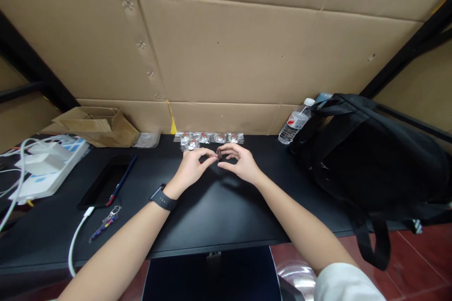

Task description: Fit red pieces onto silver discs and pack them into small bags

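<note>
Both my hands meet over the black table [219, 207], near its far edge. My right hand [238, 162] pinches a small dark part [219, 154] between thumb and fingers. My left hand [192, 167], with a black watch on its wrist, has its fingertips closed against the same small part. Just behind the hands lies a row of several small clear bags [208, 138] with red and silver pieces inside.
A black backpack [370, 164] fills the table's right side, with a water bottle [294, 122] beside it. At left lie a black phone [106, 181] on a white cable, a pen, a keyring [106, 223], white chargers and an open cardboard box [95, 124]. Cardboard walls stand behind.
</note>
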`<control>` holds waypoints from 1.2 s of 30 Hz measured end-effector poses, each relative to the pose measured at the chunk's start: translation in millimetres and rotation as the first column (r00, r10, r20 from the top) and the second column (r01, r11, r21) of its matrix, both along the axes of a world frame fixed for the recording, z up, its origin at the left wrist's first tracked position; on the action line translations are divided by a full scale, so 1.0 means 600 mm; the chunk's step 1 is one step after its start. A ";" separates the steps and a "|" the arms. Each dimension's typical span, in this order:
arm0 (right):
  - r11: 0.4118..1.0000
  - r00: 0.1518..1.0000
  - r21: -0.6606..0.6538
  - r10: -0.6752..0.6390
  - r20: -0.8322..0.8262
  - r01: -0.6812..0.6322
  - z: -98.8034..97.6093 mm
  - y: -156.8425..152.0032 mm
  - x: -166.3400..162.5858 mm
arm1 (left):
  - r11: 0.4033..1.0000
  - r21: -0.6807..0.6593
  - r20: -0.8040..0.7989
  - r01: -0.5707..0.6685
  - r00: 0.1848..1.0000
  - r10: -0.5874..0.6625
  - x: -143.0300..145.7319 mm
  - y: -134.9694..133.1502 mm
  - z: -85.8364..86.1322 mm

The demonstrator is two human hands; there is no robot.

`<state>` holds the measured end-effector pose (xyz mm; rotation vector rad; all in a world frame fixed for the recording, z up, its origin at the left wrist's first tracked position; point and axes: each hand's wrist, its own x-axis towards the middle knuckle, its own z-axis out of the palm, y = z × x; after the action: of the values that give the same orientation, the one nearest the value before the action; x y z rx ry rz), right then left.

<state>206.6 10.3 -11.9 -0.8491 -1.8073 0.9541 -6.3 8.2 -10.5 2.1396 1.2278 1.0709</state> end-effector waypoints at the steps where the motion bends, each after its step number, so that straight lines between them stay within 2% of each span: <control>1: 1.000 1.000 0.001 0.001 -0.010 -0.001 0.000 -0.001 -0.002 | 1.000 0.024 -0.014 -0.010 1.000 0.010 0.002 -0.002 0.000; 11: 1.000 0.999 -0.002 0.018 -0.036 -0.018 -0.005 -0.007 -0.011 | 0.969 0.155 -0.188 -0.194 0.957 0.221 0.013 -0.016 -0.001; 20: 1.000 0.998 -0.002 -0.003 -0.067 0.003 -0.008 -0.007 -0.013 | 0.953 0.235 -0.168 -0.193 0.957 0.235 0.016 -0.026 0.008; 24: 0.999 0.994 -0.047 -0.014 -0.108 0.008 -0.011 -0.008 -0.016 | 0.928 0.268 -0.136 -0.258 0.944 0.302 0.021 -0.029 0.005; 27: 0.998 0.991 -0.058 -0.023 -0.130 0.015 -0.011 -0.009 -0.017 | 0.929 0.228 -0.097 -0.291 0.943 0.319 0.024 -0.027 -0.001; 31: 0.998 0.990 -0.059 -0.019 -0.137 0.011 -0.007 -0.010 -0.017 | 0.946 0.184 -0.047 -0.266 0.959 0.278 0.023 -0.023 -0.006; 36: 0.995 0.987 -0.095 -0.058 -0.150 0.044 -0.007 -0.012 -0.020 | 0.932 0.269 -0.091 -0.244 0.957 0.277 0.023 -0.028 -0.003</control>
<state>194.3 3.4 -16.3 -0.8511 -1.6151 1.0464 7.5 -8.7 -12.2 2.3131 1.5431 1.2806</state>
